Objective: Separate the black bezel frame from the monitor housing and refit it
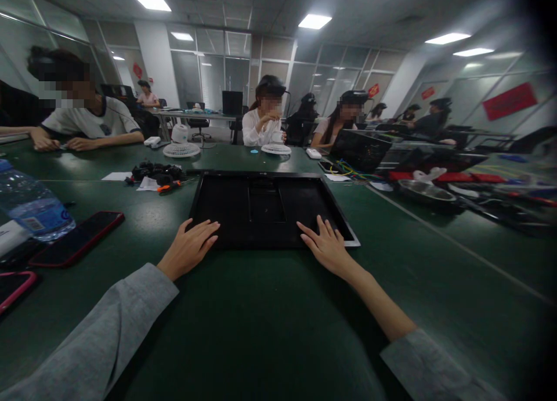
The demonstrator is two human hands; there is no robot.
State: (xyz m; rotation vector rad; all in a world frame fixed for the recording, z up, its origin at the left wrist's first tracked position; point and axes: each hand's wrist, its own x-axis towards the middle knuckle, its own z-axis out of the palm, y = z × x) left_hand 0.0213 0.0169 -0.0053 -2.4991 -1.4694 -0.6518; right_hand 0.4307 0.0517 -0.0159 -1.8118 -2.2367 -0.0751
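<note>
A wide black panel (230,232) with a thin raised rim lies flat on the green table. It looks like a monitor's casing, with a rectangular recess (266,206) in its middle. Over its near left corner rests my left hand (189,247), fingers stretched out and holding nothing. My right hand (324,244) is spread at the near right corner, its fingertips over the panel's surface and a ring on one finger. Whether the fingertips press on the panel is hard to tell.
Left on the green table (261,325) are a water bottle (37,206), a phone (80,238) and dark cables (156,172). Two white fans (181,149) stand beyond the panel. At right are a metal bowl (426,191) and a laptop (361,150). Several people sit around.
</note>
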